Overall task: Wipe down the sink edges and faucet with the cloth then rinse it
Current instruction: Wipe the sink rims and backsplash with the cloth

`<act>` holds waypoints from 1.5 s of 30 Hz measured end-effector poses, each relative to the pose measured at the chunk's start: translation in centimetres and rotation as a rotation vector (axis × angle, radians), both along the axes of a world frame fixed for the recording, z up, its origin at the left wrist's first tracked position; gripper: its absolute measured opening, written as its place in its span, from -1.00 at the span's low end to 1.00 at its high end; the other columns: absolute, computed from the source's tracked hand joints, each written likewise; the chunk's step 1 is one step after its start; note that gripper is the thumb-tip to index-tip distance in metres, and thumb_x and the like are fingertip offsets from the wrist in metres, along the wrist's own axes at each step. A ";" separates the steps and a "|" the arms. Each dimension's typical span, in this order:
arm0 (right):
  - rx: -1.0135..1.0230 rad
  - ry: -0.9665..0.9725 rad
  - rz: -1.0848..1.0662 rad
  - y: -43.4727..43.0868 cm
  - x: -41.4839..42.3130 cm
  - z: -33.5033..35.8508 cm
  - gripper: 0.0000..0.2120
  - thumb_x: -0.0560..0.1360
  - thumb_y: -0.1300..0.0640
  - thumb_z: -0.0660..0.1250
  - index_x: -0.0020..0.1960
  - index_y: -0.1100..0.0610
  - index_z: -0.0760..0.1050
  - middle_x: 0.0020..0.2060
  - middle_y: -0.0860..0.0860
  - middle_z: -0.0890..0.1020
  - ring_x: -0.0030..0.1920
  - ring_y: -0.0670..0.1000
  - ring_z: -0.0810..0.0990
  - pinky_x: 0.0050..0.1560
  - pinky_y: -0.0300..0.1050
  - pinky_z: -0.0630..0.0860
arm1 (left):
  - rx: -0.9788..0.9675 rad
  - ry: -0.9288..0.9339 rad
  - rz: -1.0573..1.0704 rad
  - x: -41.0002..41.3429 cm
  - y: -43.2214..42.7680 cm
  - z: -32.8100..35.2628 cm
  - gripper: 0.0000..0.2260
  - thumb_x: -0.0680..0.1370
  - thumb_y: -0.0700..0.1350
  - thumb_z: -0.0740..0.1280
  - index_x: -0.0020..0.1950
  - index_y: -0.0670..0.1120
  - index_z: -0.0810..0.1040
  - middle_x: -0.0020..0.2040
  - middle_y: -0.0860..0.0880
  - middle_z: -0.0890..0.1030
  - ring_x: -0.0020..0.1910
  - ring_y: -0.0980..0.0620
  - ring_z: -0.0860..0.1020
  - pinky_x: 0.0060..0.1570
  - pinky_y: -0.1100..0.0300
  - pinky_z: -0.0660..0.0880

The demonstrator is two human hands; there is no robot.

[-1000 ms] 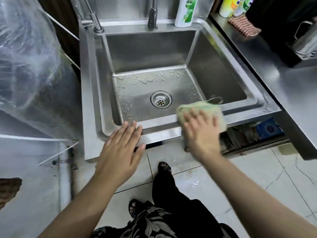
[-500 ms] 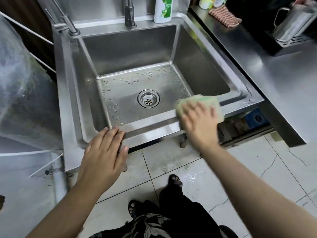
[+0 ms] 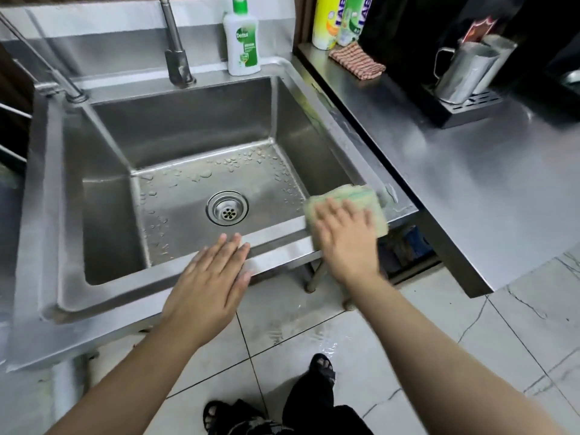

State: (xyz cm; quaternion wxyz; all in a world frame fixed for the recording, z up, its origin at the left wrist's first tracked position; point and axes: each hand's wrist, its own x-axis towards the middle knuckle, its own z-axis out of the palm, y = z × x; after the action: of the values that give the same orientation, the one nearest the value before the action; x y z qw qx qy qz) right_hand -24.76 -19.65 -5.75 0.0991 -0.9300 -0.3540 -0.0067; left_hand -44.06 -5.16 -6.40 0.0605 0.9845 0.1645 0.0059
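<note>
A steel sink [image 3: 50, 196] fills the middle of the view, its basin floor dotted with water drops around the drain [image 3: 227, 208]. A folded yellow-green cloth [image 3: 375, 204] lies on the sink's front right corner. My right hand [image 3: 343, 237] presses flat on the cloth with straight fingers. My left hand [image 3: 208, 284] rests flat on the front edge of the sink, holding nothing. The faucet [image 3: 175, 54] rises from the back rim, its spout out of view.
A Dettol soap bottle [image 3: 242, 39] stands on the back rim. The steel counter [image 3: 470, 189] to the right carries a striped cloth [image 3: 357, 61], bottles [image 3: 342, 18] and metal jugs [image 3: 467, 70] on a black tray. A second tap [image 3: 73, 94] sits at the back left. My feet [image 3: 321, 368] stand on wet tiles.
My right hand has slid the cloth rightward along the front edge to the sink's right corner. My left hand has shifted right along the front rim. The camera has swung right.
</note>
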 end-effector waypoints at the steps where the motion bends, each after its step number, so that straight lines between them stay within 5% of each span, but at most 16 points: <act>1: 0.009 -0.020 0.089 1.0 -2.1 -0.1 -0.43 0.49 -0.12 -0.13 0.32 -0.01 0.47 0.32 0.03 0.51 0.35 0.18 0.38 0.37 0.13 0.03 | 0.001 0.005 0.006 0.0 0.0 -0.1 -0.44 0.62 0.13 -0.19 0.42 -0.12 0.33 0.44 -0.09 0.36 0.43 -0.06 0.29 0.40 0.13 0.00; 6: 0.023 0.008 0.419 -0.6 -0.4 -0.2 -0.53 0.55 -0.12 -0.02 0.30 0.00 0.48 0.29 0.00 0.54 0.28 0.11 0.50 0.28 0.06 0.15 | -0.008 0.016 0.013 0.1 -0.4 0.3 -0.46 0.62 0.12 -0.15 0.43 -0.12 0.32 0.44 -0.09 0.35 0.44 0.01 0.20 0.41 0.14 0.01; 12: -0.041 0.020 0.056 -5.2 7.4 0.6 -0.28 0.42 -0.20 -0.35 0.46 -0.07 0.25 0.48 -0.07 0.25 0.51 0.03 0.10 0.44 0.01 -0.18 | -0.055 -0.019 0.019 0.0 -0.5 0.4 -0.50 0.61 0.12 -0.10 0.44 -0.07 0.30 0.45 -0.04 0.33 0.45 0.05 0.19 0.41 0.15 0.03; 15: -0.076 0.081 0.225 -2.4 2.4 0.6 -0.29 0.44 -0.16 -0.34 0.46 -0.06 0.24 0.48 -0.02 0.26 0.50 0.11 0.11 0.42 0.11 -0.21 | -0.111 -0.045 0.031 -0.1 -0.2 0.8 -0.51 0.60 0.14 -0.07 0.43 -0.04 0.32 0.45 0.00 0.34 0.45 0.10 0.17 0.40 0.18 0.05; 19: -0.002 0.156 0.449 -3.4 2.5 1.1 -0.45 0.53 -0.15 -0.15 0.43 -0.06 0.30 0.45 -0.07 0.32 0.48 0.06 0.19 0.42 0.01 -0.17 | -0.181 -0.111 0.094 1.1 -1.4 1.6 -0.44 0.59 0.21 -0.10 0.36 -0.07 0.42 0.40 -0.03 0.41 0.44 0.08 0.21 0.39 0.12 0.10; 24: -0.085 0.172 0.408 -6.4 11.7 1.6 -0.50 0.58 -0.19 -0.19 0.49 -0.16 0.12 0.50 -0.21 0.10 0.51 -0.12 -0.01 0.42 -0.12 -0.24 | -0.201 -0.135 -0.021 8.7 -5.8 2.0 -0.48 0.60 0.16 -0.12 0.39 -0.06 0.37 0.40 -0.03 0.40 0.46 0.07 0.18 0.40 0.10 0.08; 30: -0.256 0.122 0.399 0.2 19.1 2.2 -0.54 0.64 -0.06 -0.11 0.52 -0.15 -0.08 0.54 -0.13 -0.15 0.52 -0.04 -0.21 0.49 0.06 -0.21 | -0.141 -0.073 -0.204 15.5 -8.5 0.6 -0.51 0.62 0.12 -0.12 0.49 -0.04 0.19 0.49 0.00 0.25 0.49 0.05 0.10 0.40 0.13 0.01; 35: -0.225 0.154 0.406 -4.9 16.6 2.0 -0.49 0.58 -0.17 -0.22 0.52 -0.16 -0.04 0.54 -0.15 -0.11 0.52 -0.02 -0.21 0.45 0.00 -0.26 | -0.095 -0.041 -0.229 15.5 -8.4 0.2 -0.53 0.63 0.08 -0.08 0.50 -0.06 0.16 0.49 -0.01 0.24 0.49 0.07 0.12 0.40 0.10 0.04; 40: -0.136 0.151 0.379 -9.8 12.9 2.1 -0.34 0.54 -0.25 -0.38 0.46 -0.11 0.22 0.50 -0.09 0.20 0.52 0.08 0.07 0.39 0.00 -0.14 | -0.085 -0.023 -0.236 15.5 -8.5 0.4 -0.53 0.63 0.07 -0.07 0.50 -0.08 0.12 0.50 -0.01 0.22 0.49 0.08 0.08 0.40 0.09 0.05; 45: -0.191 0.144 0.424 -3.9 17.8 2.3 -0.43 0.50 -0.21 -0.27 0.49 -0.21 0.04 0.54 -0.14 -0.07 0.53 0.00 -0.16 0.44 0.08 -0.17 | -0.123 -0.021 -0.233 15.7 -8.5 0.9 -0.53 0.63 0.08 -0.06 0.49 -0.07 0.20 0.49 0.00 0.25 0.49 0.09 0.10 0.40 0.12 0.05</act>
State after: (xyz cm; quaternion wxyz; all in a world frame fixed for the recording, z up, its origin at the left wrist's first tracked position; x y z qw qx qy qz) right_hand -6.94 -23.51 -3.45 0.0347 -0.8382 -0.5322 0.1142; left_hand -28.39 -13.65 -5.52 0.1229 0.9913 0.0482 -0.0011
